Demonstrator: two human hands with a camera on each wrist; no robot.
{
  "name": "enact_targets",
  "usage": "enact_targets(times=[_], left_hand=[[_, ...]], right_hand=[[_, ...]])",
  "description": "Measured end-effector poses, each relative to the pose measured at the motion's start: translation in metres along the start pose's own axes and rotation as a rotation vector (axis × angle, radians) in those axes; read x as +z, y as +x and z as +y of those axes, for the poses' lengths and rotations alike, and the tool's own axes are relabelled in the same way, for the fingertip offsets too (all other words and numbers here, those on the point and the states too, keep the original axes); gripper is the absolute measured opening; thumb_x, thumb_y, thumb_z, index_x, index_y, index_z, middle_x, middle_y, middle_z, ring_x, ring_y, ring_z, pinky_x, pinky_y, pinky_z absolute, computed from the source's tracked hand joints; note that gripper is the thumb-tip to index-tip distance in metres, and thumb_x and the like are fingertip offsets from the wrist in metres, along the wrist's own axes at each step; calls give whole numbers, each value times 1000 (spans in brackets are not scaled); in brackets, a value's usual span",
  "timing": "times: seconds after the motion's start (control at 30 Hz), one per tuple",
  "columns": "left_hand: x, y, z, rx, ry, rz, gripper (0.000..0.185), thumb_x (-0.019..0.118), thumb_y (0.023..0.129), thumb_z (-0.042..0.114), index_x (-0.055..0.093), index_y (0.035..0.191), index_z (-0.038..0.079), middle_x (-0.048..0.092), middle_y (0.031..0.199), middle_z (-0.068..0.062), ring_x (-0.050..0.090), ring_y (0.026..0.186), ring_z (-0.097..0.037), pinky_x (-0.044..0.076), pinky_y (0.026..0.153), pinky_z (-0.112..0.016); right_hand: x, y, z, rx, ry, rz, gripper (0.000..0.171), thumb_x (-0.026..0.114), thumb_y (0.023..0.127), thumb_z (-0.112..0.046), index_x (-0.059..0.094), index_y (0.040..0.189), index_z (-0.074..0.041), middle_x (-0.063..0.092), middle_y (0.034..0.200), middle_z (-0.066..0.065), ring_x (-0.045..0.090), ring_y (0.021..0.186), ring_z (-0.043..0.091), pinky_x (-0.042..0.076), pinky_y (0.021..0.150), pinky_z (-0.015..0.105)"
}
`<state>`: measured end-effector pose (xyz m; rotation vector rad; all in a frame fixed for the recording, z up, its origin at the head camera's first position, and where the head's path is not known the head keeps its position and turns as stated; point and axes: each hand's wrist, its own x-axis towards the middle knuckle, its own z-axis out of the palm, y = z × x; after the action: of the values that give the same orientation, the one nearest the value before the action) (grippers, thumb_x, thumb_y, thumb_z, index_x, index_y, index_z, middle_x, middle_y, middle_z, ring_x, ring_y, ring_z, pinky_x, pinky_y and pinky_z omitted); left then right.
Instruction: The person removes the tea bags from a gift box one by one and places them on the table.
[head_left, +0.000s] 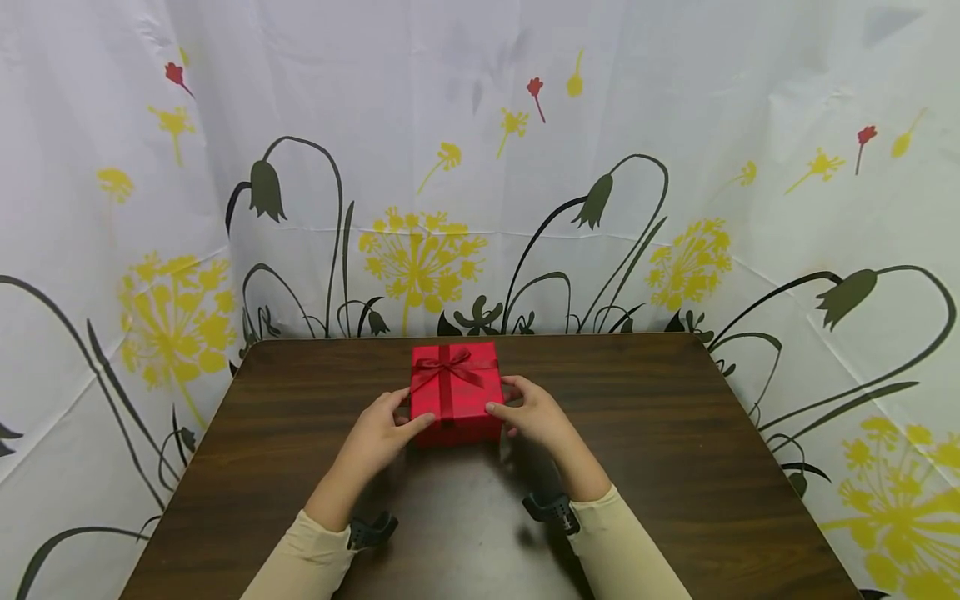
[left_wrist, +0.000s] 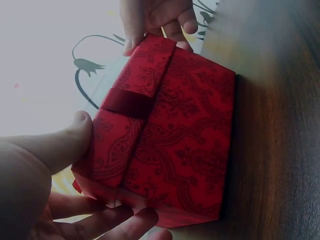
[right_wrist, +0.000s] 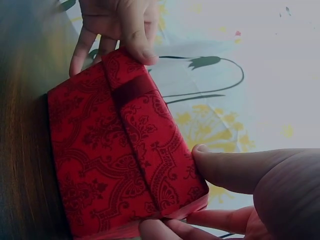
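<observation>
A red patterned gift box with a red ribbon bow on its lid stands on the dark wooden table, near the far edge. My left hand grips the box's left side, thumb on the lid's near corner, fingers round the side. My right hand grips the right side the same way. The left wrist view has the box close up, my left thumb on the lid and the right hand's fingers at the far end. In the right wrist view the box is flanked by my right thumb.
A white curtain printed with yellow and dark flowers surrounds the table on three sides. Black wrist straps sit on both beige sleeves. Bare tabletop lies to the left, right and front of the box.
</observation>
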<state>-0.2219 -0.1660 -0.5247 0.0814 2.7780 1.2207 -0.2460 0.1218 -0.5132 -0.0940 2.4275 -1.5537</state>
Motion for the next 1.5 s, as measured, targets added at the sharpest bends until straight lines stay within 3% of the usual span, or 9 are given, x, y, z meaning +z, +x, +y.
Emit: enact_targets(times=[0.2,0.5,0.73,0.87,1.03,1.5], left_hand=[[2,-1,2,13,15,27,75,80,99,46,58,155,2,68,127,-16,68,105,-26,60,85,-39],[5,1,1,53,30,68,74,79,100,43,57,155,-1,68,125,-16,65,100,-24,54,82,-35],[9,3,-3,84,7,85,72,77,102,44,57,156,0,67,132,-17,66,103,-25,54,85,-38],[12,4,-5,84,3,98,72,77,102,45,57,156,2,66,133,-17,66,105,-26,55,86,-39],[12,5,-4,84,-11,110,70,77,102,46,59,155,5,66,131,-15,66,108,-28,55,85,-38],[14,6,-2,95,-77,122,67,78,102,41,59,154,3,65,132,-18,71,116,-32,59,96,-45]], right_hand=[[0,1,4,-15,-2,4,65,83,98,-30,58,154,-7,72,127,18,75,90,25,67,80,48],[2,5,4,-64,13,48,60,84,97,-26,62,150,-9,75,123,16,74,94,21,67,76,42],[1,4,2,-54,-18,61,59,84,98,-28,63,150,-11,74,123,15,73,91,21,65,75,39],[0,5,4,-64,-66,65,59,83,98,-30,63,150,-12,75,124,13,74,99,23,63,79,37],[0,5,5,-92,-92,76,57,81,98,-33,64,149,-13,75,125,11,75,108,26,63,86,42],[0,5,3,-85,-109,85,57,80,99,-34,64,150,-15,75,128,10,74,111,28,64,89,44]])
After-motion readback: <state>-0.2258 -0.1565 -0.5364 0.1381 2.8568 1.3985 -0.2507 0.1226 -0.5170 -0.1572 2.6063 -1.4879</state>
